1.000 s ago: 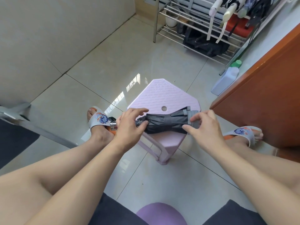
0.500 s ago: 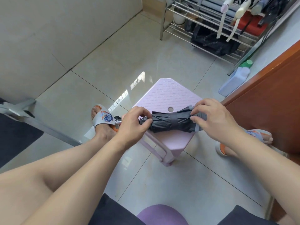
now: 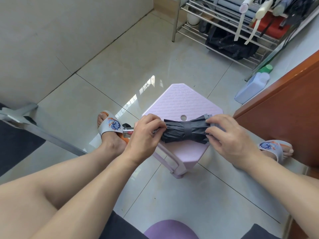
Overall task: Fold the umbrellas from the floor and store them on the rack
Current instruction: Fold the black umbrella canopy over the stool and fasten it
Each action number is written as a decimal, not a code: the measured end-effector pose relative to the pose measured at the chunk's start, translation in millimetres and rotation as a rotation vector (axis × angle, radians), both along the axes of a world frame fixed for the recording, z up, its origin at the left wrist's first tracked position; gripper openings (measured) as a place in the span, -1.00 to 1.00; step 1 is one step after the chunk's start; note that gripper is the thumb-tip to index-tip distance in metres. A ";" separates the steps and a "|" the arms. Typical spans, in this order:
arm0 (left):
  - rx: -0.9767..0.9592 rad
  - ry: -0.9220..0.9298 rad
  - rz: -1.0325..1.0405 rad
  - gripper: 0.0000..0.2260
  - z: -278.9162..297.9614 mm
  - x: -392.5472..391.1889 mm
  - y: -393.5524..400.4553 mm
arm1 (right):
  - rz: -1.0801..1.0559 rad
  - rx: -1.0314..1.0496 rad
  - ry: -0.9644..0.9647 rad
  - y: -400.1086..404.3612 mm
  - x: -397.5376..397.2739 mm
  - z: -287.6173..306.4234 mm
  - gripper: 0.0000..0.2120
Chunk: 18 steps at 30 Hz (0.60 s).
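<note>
A folded dark grey umbrella (image 3: 185, 132) lies across the near part of a lilac plastic stool (image 3: 183, 102), a strap wrapped round its middle. My left hand (image 3: 146, 133) grips its left end, where the shiny handle end (image 3: 127, 132) sticks out. My right hand (image 3: 226, 135) pinches the fabric at its right end. At the top right stands a metal rack (image 3: 224, 19), with several folded umbrellas (image 3: 262, 7) lying on its upper shelf, their straps hanging down.
A black bag (image 3: 229, 44) lies on the rack's lowest shelf. A pale bottle with a green cap (image 3: 253, 85) stands by an orange-brown cabinet (image 3: 284, 107) on the right. A grey metal frame (image 3: 34, 128) crosses the floor at left. My slippered feet flank the stool.
The strap now sits tight round the umbrella's middle, pinching it into a bow shape. My right hand has slid down over the right end; my left hand stays on the left end.
</note>
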<state>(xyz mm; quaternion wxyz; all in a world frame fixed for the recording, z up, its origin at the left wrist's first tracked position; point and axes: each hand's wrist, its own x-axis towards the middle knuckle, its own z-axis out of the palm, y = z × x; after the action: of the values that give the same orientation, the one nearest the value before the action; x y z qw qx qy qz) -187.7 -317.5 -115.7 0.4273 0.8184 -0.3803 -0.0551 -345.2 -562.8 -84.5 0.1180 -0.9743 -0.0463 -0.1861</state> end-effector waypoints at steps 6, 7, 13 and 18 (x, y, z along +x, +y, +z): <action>0.014 -0.172 -0.105 -0.89 -4.5 3.3 -1.2 | 0.014 0.095 -0.085 -1.7 3.5 -29.0 -0.86; 0.028 -0.207 -0.120 -0.89 -5.1 2.5 -0.8 | 0.022 0.098 -0.081 -4.6 3.5 -33.4 -0.80; 0.072 -0.172 -0.117 -0.89 -1.5 6.3 5.8 | 0.019 0.143 -0.094 -16.5 11.7 -35.5 -0.81; 0.013 0.065 0.022 -0.92 7.3 0.0 -11.5 | 0.068 0.139 -0.096 -16.6 10.9 -33.9 -0.93</action>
<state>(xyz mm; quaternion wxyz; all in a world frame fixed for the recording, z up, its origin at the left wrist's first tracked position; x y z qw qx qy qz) -187.7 -329.0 -108.5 0.4349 0.8229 -0.3569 -0.0797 -334.3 -579.4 -118.5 0.1894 -0.9515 -0.0720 -0.2314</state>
